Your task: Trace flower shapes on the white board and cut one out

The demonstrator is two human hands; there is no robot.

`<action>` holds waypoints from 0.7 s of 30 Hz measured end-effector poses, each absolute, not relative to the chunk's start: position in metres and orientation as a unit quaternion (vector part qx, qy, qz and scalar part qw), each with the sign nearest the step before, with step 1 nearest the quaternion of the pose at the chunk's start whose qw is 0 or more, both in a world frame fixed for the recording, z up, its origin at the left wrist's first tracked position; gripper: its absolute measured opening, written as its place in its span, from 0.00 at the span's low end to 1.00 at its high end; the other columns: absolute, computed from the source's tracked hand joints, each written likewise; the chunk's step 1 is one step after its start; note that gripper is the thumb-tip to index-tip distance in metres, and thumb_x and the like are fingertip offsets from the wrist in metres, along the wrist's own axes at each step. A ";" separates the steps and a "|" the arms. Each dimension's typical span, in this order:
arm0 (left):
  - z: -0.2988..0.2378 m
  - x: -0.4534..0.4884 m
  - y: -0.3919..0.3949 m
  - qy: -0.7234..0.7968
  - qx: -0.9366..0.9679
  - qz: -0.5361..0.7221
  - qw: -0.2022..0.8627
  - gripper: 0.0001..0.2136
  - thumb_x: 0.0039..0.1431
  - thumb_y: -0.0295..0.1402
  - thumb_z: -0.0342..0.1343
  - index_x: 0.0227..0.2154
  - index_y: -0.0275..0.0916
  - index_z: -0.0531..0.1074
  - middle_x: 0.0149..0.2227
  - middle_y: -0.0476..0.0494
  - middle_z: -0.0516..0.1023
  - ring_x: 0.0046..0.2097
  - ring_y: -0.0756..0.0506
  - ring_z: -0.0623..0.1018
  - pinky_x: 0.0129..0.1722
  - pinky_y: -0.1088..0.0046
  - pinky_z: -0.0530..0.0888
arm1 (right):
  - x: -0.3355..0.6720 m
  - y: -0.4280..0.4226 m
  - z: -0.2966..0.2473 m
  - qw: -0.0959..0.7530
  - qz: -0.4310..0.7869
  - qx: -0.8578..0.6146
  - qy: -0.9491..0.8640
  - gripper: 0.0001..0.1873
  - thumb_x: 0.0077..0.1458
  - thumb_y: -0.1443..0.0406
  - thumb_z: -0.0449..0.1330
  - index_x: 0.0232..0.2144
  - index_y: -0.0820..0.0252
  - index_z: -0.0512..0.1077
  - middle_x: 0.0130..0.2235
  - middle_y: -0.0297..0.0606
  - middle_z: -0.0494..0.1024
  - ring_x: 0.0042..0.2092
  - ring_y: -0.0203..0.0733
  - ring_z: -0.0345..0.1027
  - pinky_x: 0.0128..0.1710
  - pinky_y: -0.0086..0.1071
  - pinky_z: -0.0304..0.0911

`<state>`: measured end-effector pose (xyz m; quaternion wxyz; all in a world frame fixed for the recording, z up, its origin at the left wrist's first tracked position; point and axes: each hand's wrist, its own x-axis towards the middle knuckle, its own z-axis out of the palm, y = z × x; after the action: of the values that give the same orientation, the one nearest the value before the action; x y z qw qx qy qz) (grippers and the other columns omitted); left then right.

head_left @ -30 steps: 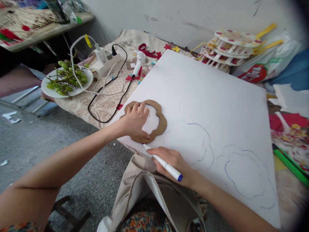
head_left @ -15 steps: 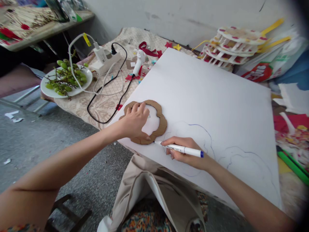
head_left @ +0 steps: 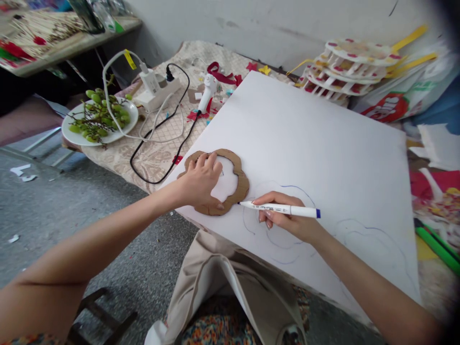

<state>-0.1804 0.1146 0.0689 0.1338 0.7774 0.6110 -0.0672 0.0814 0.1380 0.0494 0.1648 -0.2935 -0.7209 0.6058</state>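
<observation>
A scalloped cardboard ring (head_left: 241, 184) lies flat at the near left of a large white board (head_left: 305, 129). My left hand (head_left: 201, 179) is spread over it, fingertips on its far part and thumb on its near part, holding it down. In my right hand (head_left: 283, 215) is a white marker (head_left: 293, 210) with a blue end, gripped between thumb and fingers. The marker's tip touches or almost touches the ring's right outer edge. Thin blue wavy outlines (head_left: 359, 227) run over the board to the right, partly hidden under my right hand and forearm.
Left of the board are a white glue gun (head_left: 206, 93) with a black cord, a power strip (head_left: 158, 93) and a plate (head_left: 66, 132) of green grapes. A tiered white craft piece (head_left: 345, 72) stands behind. Paper scraps (head_left: 438, 143) and a green cutter (head_left: 436, 247) lie right.
My right hand has moved the marker right and slightly away from me along the ring's edge. My left hand and the ring have stayed in place.
</observation>
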 end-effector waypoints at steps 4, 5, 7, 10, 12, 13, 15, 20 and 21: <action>0.069 -0.181 0.115 0.610 0.778 -0.070 0.129 0.41 0.39 0.54 0.67 0.49 0.29 0.62 0.65 0.18 0.48 0.64 0.21 0.53 0.56 0.45 0.62 | 0.079 0.135 0.048 0.166 0.623 -0.288 -0.708 0.12 0.57 0.70 0.56 0.44 0.59 0.72 0.30 0.34 0.76 0.27 0.29 0.68 0.27 0.23 0.68; 0.069 -0.181 0.115 0.610 0.779 -0.070 0.127 0.41 0.39 0.53 0.67 0.49 0.28 0.62 0.65 0.18 0.47 0.64 0.21 0.53 0.57 0.45 0.61 | 0.078 0.134 0.047 0.162 0.627 -0.288 -0.705 0.12 0.58 0.70 0.56 0.44 0.59 0.72 0.30 0.33 0.76 0.27 0.29 0.68 0.27 0.23 0.68; 0.068 -0.181 0.115 0.610 0.780 -0.072 0.124 0.41 0.39 0.54 0.67 0.49 0.28 0.62 0.65 0.18 0.48 0.64 0.22 0.53 0.57 0.45 0.61 | 0.075 0.133 0.045 0.156 0.631 -0.287 -0.704 0.12 0.58 0.70 0.56 0.44 0.59 0.71 0.31 0.33 0.76 0.27 0.29 0.69 0.27 0.23 0.68; 0.068 -0.181 0.115 0.610 0.779 -0.075 0.125 0.41 0.39 0.54 0.67 0.49 0.29 0.62 0.65 0.18 0.47 0.64 0.22 0.53 0.57 0.46 0.62 | 0.073 0.133 0.042 0.153 0.621 -0.283 -0.715 0.13 0.58 0.70 0.55 0.45 0.58 0.71 0.32 0.34 0.77 0.29 0.30 0.70 0.28 0.23 0.69; 0.068 -0.181 0.115 0.611 0.778 -0.073 0.126 0.41 0.38 0.54 0.67 0.49 0.29 0.62 0.65 0.18 0.47 0.64 0.22 0.53 0.57 0.46 0.62 | 0.075 0.134 0.041 0.152 0.608 -0.287 -0.724 0.13 0.57 0.71 0.55 0.45 0.57 0.72 0.32 0.34 0.77 0.29 0.30 0.70 0.29 0.23 0.69; 0.068 -0.181 0.115 0.611 0.778 -0.071 0.128 0.41 0.38 0.54 0.67 0.49 0.29 0.62 0.65 0.18 0.47 0.64 0.22 0.53 0.57 0.46 0.62 | 0.076 0.134 0.042 0.152 0.601 -0.291 -0.729 0.14 0.57 0.72 0.56 0.45 0.57 0.72 0.32 0.34 0.77 0.29 0.30 0.70 0.29 0.23 0.68; 0.068 -0.181 0.115 0.611 0.778 -0.068 0.132 0.41 0.38 0.54 0.67 0.49 0.29 0.62 0.65 0.18 0.47 0.64 0.21 0.53 0.57 0.44 0.61 | 0.081 0.135 0.043 0.154 0.594 -0.293 -0.734 0.14 0.56 0.72 0.56 0.44 0.57 0.73 0.32 0.34 0.77 0.29 0.30 0.70 0.28 0.23 0.68; 0.068 -0.182 0.115 0.611 0.777 -0.063 0.134 0.40 0.37 0.54 0.67 0.49 0.31 0.62 0.65 0.19 0.49 0.63 0.22 0.54 0.56 0.44 0.62 | 0.086 0.138 0.044 0.227 0.633 -0.284 -0.683 0.10 0.59 0.68 0.57 0.43 0.56 0.74 0.30 0.34 0.76 0.27 0.32 0.67 0.26 0.27 0.66; 0.068 -0.182 0.115 0.610 0.779 -0.061 0.133 0.40 0.37 0.54 0.67 0.49 0.32 0.62 0.65 0.19 0.49 0.64 0.21 0.53 0.56 0.43 0.61 | 0.084 0.140 0.044 0.254 0.633 -0.288 -0.672 0.09 0.59 0.66 0.57 0.42 0.56 0.74 0.29 0.33 0.75 0.27 0.32 0.67 0.25 0.27 0.65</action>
<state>-0.1819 0.1151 0.0680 0.1331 0.7791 0.6096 -0.0614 0.0845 0.1396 0.0435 0.2544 -0.2884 -0.6718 0.6331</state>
